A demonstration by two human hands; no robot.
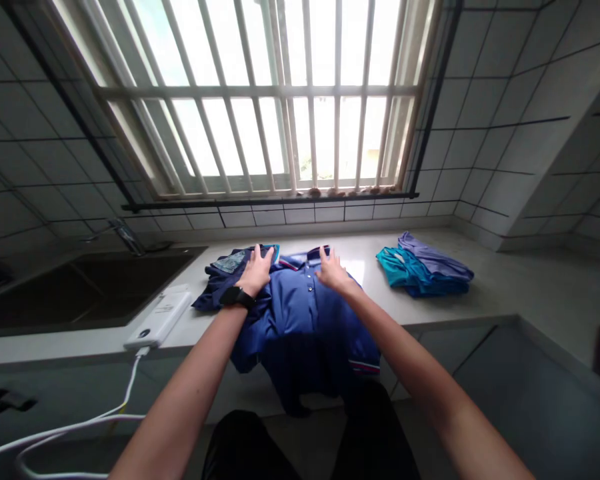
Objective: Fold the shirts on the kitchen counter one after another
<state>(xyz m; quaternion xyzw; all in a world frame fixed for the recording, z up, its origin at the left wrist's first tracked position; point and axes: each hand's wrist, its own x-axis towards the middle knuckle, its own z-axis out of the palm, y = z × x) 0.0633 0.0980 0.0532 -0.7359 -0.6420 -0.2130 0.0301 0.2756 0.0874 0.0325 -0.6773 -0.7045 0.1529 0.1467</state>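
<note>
A blue polo shirt (300,313) with a buttoned placket and striped trim lies over the counter's front edge, its collar toward the window and its lower part hanging down. My left hand (257,272), below a black wristwatch, rests at the shirt's left shoulder with fingers apart. Just under and beside it is a pile of dark navy clothes (220,280) with a patterned patch. My right hand (332,269) lies on the shirt near the right side of the collar, fingers spread. Neither hand visibly grips the cloth, though the fingertips are partly hard to make out.
Folded teal, blue and lilac clothes (425,270) sit on the counter (490,287) at right. A dark sink (80,287) with a faucet (125,237) is at left. Nearby lies a white power bank (160,317) with a white cable (130,387). A barred window (280,93) rises behind.
</note>
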